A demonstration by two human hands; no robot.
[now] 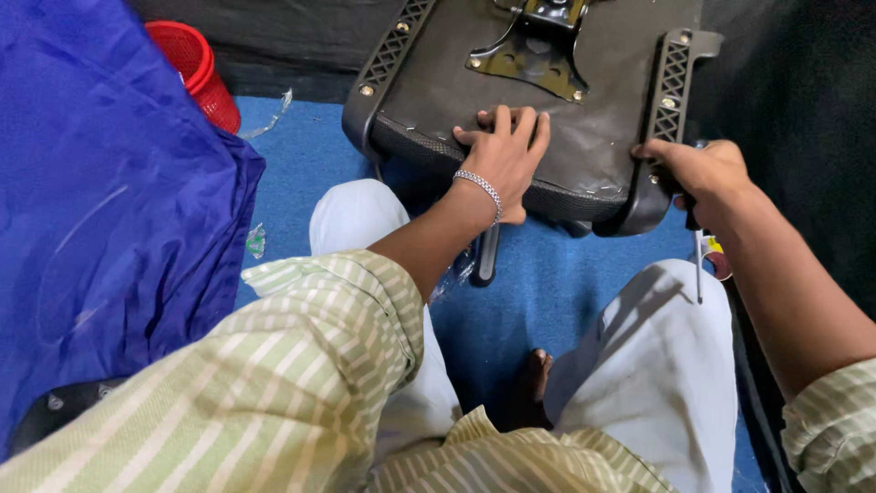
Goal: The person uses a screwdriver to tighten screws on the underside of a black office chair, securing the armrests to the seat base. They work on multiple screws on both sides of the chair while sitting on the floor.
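Nearest, the person's right hand (698, 172) is closed around a screwdriver (697, 251), its shaft pointing down, beside the armrest bracket (664, 110). The left hand (505, 155) lies spread flat on the overturned chair seat (593, 100) on the blue mat (547, 301). The seat looks rigid and fairly heavy, best gripped by its padded rim.

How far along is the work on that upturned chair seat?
Already done, it seems: the metal plate sits on the seat underside, and two side brackets lie along its edges with screw heads showing. In hand: the left hand presses the seat flat while the right hand grips the right bracket and a screwdriver. What remains cannot be told.
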